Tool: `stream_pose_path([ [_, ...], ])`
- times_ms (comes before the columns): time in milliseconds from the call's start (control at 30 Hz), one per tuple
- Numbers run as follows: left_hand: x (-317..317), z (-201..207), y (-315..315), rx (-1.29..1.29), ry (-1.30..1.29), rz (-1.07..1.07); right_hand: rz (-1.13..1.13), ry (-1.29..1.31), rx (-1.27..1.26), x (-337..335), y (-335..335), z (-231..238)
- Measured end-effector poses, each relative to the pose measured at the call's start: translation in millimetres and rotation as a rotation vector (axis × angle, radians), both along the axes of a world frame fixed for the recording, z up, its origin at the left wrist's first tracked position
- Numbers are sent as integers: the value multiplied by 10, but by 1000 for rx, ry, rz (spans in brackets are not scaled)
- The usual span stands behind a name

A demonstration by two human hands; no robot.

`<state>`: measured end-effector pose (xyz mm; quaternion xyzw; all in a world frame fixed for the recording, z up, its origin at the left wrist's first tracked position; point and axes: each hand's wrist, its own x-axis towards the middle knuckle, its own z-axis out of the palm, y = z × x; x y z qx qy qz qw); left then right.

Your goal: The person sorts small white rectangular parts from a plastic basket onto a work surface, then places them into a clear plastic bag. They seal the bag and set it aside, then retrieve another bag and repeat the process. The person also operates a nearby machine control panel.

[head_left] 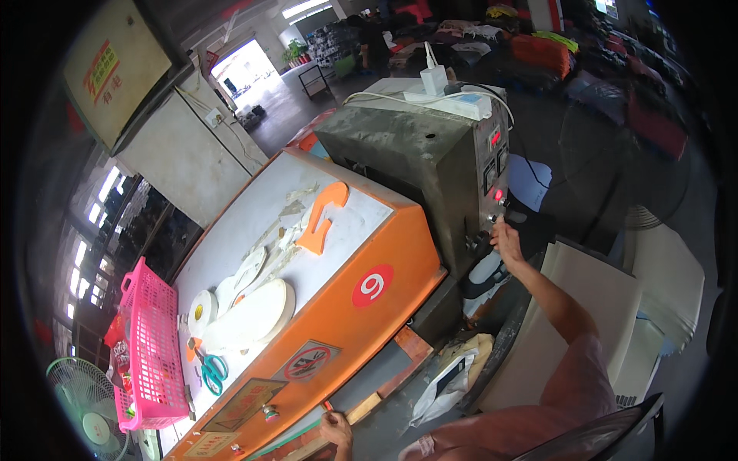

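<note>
My right hand [505,243] reaches up to the control panel [489,165] on the end of a dark metal machine [415,146]. Its fingers are bent together against the panel's lower part, beside a small round control [493,220] and below a lit red button [499,194]. Exactly what the fingertips press or pinch is hidden. Low in the picture, my left hand [336,430] is closed at the wood-edged tray [415,343] under the orange machine housing [400,246]. A thin red piece [328,406] shows at its fingertips; its kind is unclear.
On the housing's white top lie tape rolls [265,315], teal-handled scissors [214,374] and an orange tool-like shape [321,215]. A pink basket [154,346] and a fan [88,415] stand left. A white charger [434,79] with cables tops the metal machine.
</note>
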<state>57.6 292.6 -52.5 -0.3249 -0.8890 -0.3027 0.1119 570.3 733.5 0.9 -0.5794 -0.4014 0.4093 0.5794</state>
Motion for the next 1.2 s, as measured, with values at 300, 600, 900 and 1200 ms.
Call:
stream_pose_path([
  [300,-48,-54,-26,32,-20,-33,-28,-97,-92,-588,-333,524],
  [600,-28,-33,-23,4,-41,-47,-500,83,-3,-1053,2,380],
  [900,-27,-11,-13,-77,-4,-15,-652,-224,444,-1183,-86,304],
  [1200,-45,-15,-32,-44,30,-42,-457,-93,370,-1097,-182,432],
])
